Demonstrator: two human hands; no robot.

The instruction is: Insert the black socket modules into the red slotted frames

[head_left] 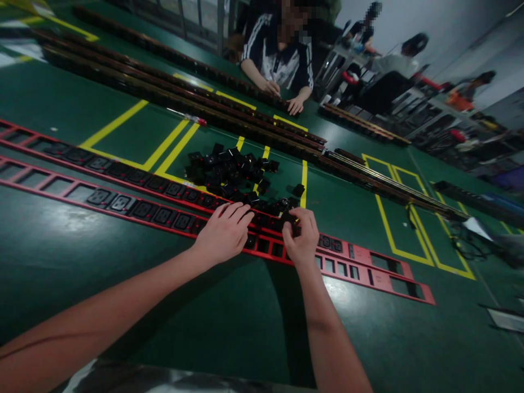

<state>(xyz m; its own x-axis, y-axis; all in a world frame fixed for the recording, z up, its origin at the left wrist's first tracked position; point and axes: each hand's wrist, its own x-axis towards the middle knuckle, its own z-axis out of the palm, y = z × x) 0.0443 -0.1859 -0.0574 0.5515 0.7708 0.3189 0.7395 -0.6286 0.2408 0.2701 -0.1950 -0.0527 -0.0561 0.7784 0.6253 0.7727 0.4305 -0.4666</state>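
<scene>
Two long red metal strips with rectangular cut-outs lie side by side on the table, a rear strip (362,254) and a front strip (382,279). Black power sockets (182,220) sit in part of the cut-outs; other cut-outs in the front strip are bare. My left hand (225,232) rests across both strips, fingers extended together, touching them near the middle. To its right, my right hand (302,234) pinches a small black socket (288,217) between thumb and fingers, just over the rear strip. A loose heap of black sockets (223,166) lies behind the strips.
On the green table (123,305) marked with yellow tape, long dark strips (184,103) run behind the heap. A red-handled screwdriver (196,119) lies in front of them. Across the table, a person (278,60) works with both hands; several others sit farther back. Cables (470,245) lie right.
</scene>
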